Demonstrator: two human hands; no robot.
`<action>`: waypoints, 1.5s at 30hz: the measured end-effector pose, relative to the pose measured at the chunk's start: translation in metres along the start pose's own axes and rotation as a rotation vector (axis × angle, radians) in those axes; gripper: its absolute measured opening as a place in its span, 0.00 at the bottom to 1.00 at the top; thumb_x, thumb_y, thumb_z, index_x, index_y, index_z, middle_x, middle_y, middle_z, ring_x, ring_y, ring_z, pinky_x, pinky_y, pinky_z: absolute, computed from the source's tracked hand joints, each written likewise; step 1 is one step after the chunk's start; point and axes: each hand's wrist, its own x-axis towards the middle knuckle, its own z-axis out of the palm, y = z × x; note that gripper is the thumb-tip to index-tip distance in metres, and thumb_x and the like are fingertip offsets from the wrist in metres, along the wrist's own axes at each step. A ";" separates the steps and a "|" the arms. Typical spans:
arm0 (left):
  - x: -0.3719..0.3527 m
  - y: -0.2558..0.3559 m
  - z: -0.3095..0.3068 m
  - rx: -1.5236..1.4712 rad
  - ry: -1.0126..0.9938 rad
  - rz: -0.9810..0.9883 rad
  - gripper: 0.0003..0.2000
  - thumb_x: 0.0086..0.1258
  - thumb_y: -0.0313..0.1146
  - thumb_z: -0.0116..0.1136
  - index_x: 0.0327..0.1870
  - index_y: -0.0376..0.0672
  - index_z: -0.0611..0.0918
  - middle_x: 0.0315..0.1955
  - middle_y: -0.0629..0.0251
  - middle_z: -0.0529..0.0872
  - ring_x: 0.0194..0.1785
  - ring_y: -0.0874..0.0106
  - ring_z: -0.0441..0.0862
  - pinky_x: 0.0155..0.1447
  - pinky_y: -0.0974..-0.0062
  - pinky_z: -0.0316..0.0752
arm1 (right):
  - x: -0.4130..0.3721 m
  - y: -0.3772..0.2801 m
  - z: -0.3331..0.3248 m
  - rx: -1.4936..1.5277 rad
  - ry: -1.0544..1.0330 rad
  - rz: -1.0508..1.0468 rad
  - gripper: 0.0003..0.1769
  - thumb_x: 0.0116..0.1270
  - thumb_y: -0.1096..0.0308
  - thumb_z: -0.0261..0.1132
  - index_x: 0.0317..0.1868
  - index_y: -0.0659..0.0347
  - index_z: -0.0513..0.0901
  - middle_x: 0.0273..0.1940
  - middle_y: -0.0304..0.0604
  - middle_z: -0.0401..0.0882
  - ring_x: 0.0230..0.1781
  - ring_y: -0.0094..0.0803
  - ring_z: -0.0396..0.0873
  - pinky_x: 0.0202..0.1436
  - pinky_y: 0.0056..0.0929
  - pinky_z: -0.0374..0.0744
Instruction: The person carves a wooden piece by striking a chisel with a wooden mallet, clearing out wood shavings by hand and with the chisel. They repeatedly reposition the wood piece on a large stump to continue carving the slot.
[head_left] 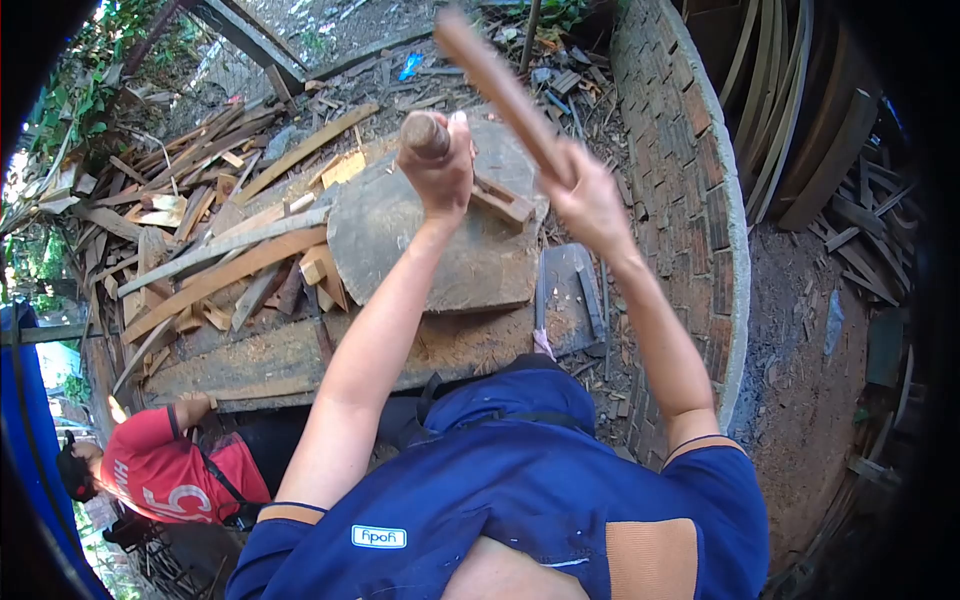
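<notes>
My left hand (440, 172) is closed around the round wooden handle of a chisel (427, 136), held upright over a thick wooden stump (430, 275). The hand hides the chisel's blade. Beside and partly under that hand, a short slotted piece of wood (503, 206) lies on the stump's top. Up to the right, my right hand (588, 198) grips the lower end of a long wooden stick (505, 95). The stick slants up and to the left, raised above the stump and blurred by motion.
Scrap wood and long boards (235, 265) are heaped left of the stump. A curved brick wall (690, 180) rises close on the right, with planks (830, 150) leaning beyond it. At the lower left is another person in a red shirt (185, 465). Sawdust covers a low beam (250, 360).
</notes>
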 end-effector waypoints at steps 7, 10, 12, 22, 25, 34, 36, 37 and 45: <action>0.004 0.002 0.005 0.121 -0.086 0.030 0.06 0.63 0.25 0.67 0.29 0.38 0.79 0.21 0.67 0.84 0.23 0.78 0.82 0.29 0.78 0.77 | -0.010 -0.087 -0.049 -0.625 0.370 -0.788 0.34 0.58 0.72 0.69 0.66 0.48 0.73 0.33 0.43 0.80 0.31 0.39 0.84 0.34 0.37 0.84; 0.005 -0.001 0.008 0.148 -0.057 0.250 0.07 0.60 0.28 0.68 0.31 0.37 0.81 0.26 0.67 0.86 0.31 0.75 0.84 0.41 0.75 0.78 | -0.017 -0.091 -0.055 -0.948 0.266 -0.794 0.37 0.57 0.74 0.70 0.68 0.43 0.71 0.29 0.39 0.76 0.28 0.36 0.82 0.32 0.36 0.83; 0.005 -0.005 0.007 0.174 -0.064 0.132 0.06 0.60 0.27 0.67 0.31 0.37 0.81 0.26 0.67 0.86 0.31 0.76 0.83 0.40 0.75 0.78 | -0.019 -0.102 -0.060 -0.702 0.407 -0.853 0.38 0.57 0.74 0.69 0.69 0.43 0.71 0.31 0.38 0.77 0.28 0.34 0.82 0.32 0.34 0.84; 0.002 -0.010 -0.008 0.289 -0.043 0.243 0.07 0.66 0.21 0.62 0.32 0.40 0.75 0.19 0.69 0.79 0.20 0.80 0.78 0.22 0.82 0.71 | -0.014 0.000 -0.003 -0.230 0.050 0.000 0.30 0.64 0.66 0.66 0.67 0.48 0.69 0.50 0.51 0.83 0.48 0.47 0.85 0.52 0.45 0.82; 0.001 0.000 -0.002 0.059 -0.084 -0.050 0.07 0.67 0.22 0.62 0.33 0.41 0.75 0.19 0.69 0.79 0.21 0.80 0.79 0.23 0.83 0.72 | -0.004 0.041 0.031 -0.295 0.050 0.149 0.32 0.61 0.59 0.70 0.66 0.49 0.70 0.52 0.45 0.82 0.52 0.45 0.83 0.55 0.44 0.81; -0.001 0.010 0.004 0.038 0.147 -0.084 0.06 0.66 0.23 0.61 0.34 0.41 0.76 0.19 0.68 0.80 0.21 0.78 0.79 0.26 0.80 0.78 | -0.008 0.046 0.065 -0.425 0.079 0.287 0.31 0.55 0.53 0.76 0.56 0.53 0.75 0.45 0.49 0.86 0.47 0.52 0.84 0.49 0.49 0.81; 0.005 0.009 -0.003 0.025 0.298 -0.128 0.05 0.66 0.24 0.61 0.34 0.41 0.76 0.21 0.67 0.81 0.21 0.78 0.79 0.26 0.80 0.79 | -0.006 0.046 0.064 -0.447 0.082 0.290 0.29 0.56 0.51 0.75 0.53 0.54 0.75 0.42 0.51 0.86 0.45 0.53 0.85 0.47 0.50 0.81; 0.009 0.007 -0.011 0.018 0.453 -0.171 0.05 0.65 0.25 0.61 0.34 0.42 0.76 0.22 0.66 0.82 0.21 0.79 0.79 0.26 0.80 0.79 | -0.006 0.046 0.063 -0.448 0.082 0.293 0.29 0.56 0.51 0.75 0.53 0.54 0.75 0.42 0.51 0.86 0.45 0.53 0.85 0.47 0.50 0.81; 0.026 -0.039 -0.088 -0.139 1.193 -0.617 0.08 0.69 0.29 0.57 0.37 0.40 0.69 0.22 0.65 0.77 0.24 0.72 0.78 0.31 0.70 0.78 | -0.007 0.041 0.062 -0.421 0.048 0.335 0.29 0.56 0.53 0.75 0.52 0.57 0.73 0.48 0.50 0.84 0.49 0.54 0.83 0.51 0.51 0.80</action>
